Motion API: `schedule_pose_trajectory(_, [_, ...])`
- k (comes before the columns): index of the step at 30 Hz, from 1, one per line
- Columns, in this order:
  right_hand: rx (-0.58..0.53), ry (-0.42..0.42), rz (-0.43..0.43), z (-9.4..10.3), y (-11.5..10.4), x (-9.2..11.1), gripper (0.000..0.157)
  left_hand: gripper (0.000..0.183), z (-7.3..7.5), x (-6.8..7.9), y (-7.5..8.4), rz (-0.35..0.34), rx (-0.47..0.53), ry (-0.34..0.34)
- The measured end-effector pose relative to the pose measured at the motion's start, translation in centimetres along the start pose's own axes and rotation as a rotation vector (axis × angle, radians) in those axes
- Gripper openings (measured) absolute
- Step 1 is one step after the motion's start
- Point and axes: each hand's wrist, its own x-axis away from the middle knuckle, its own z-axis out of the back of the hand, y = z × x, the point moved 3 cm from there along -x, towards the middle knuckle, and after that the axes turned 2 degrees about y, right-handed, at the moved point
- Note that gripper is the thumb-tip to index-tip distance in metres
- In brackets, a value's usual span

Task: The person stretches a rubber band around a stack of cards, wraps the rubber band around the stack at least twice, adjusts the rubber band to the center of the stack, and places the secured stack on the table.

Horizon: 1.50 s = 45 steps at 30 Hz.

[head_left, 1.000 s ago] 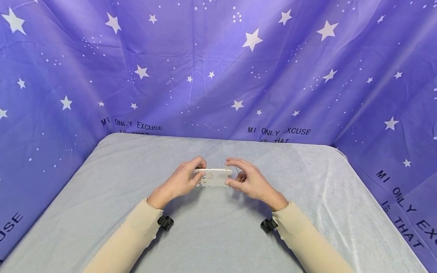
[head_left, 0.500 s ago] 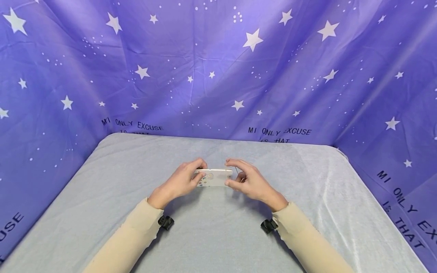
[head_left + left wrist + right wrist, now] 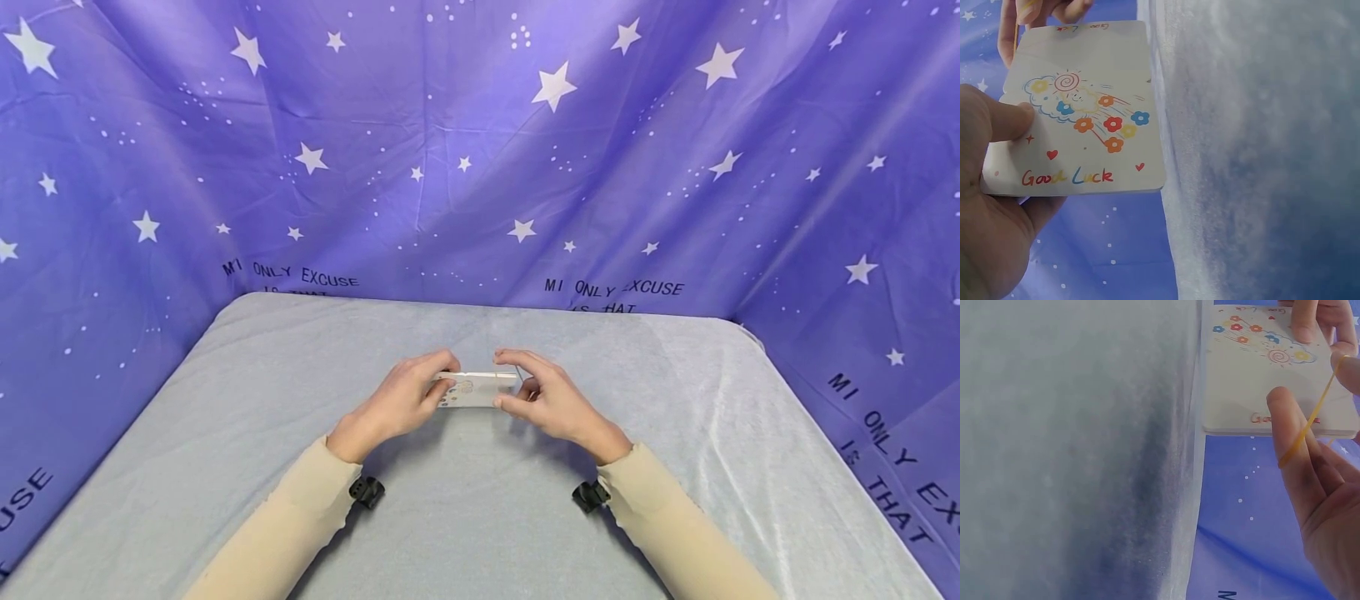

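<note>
Over the middle of the grey cloth-covered desk (image 3: 465,517), the left grip (image 3: 393,400) is pinching a white printed block (image 3: 483,390), its thumb resting on the near face while its fingers are curling behind. The left wrist view is revealing what the head view is mostly hiding: a drawing of a cloud, a red spiral and coloured flowers, with "Good Luck" lettered beneath. The right wrist view is adding an orange rubber band (image 3: 1316,406), which is barely showing from the head; it is stretching from the thumb to a finger of the right grip (image 3: 558,402). That grip is holding the band spread on its parted, curving digits.

Compared with half a second ago, the left grip is sitting slightly farther right and is bringing the block along, while the right one is keeping its place. The left grip is covering the block's left end; the right end is now reaching deeper between the right thumb and forefinger, the thumb overlapping the near face. Whether that thumb is touching the block is remaining unclear. Behind the desk, a purple curtain (image 3: 480,100) with white stars is hanging.
</note>
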Motion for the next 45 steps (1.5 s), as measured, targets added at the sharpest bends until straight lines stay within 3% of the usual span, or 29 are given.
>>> schedule_pose_trajectory(8, [-0.018, 0.007, 0.009, 0.4, -2.9, 0.1, 0.048, 0.015, 0.4, 0.0, 0.5, -0.036, -0.003, 0.055])
schedule_pose_trajectory(15, [-0.007, 0.012, 0.028, 0.1, -0.3, 0.0, 0.046, 0.013, 0.5, 0.0, 0.7, -0.101, -0.005, 0.125])
schedule_pose_trajectory(22, [-0.004, 0.033, 0.014, 0.2, 0.3, -0.1, 0.044, 0.011, 0.8, -0.2, 1.1, -0.185, -0.009, 0.230])
schedule_pose_trajectory(31, [-0.016, 0.039, 0.008, 0.7, -2.7, 0.2, 0.045, 0.008, 1.2, -0.4, 1.7, -0.273, -0.018, 0.311])
schedule_pose_trajectory(35, [-0.031, 0.026, 0.023, 0.9, -2.8, 0.2, 0.046, 0.004, 1.4, -0.5, 2.0, -0.323, -0.017, 0.346])
schedule_pose_trajectory(45, [-0.008, 0.037, 0.090, 1.1, 0.7, -0.1, 0.050, 0.010, 1.9, -0.7, 3.0, -0.407, -0.046, 0.420])
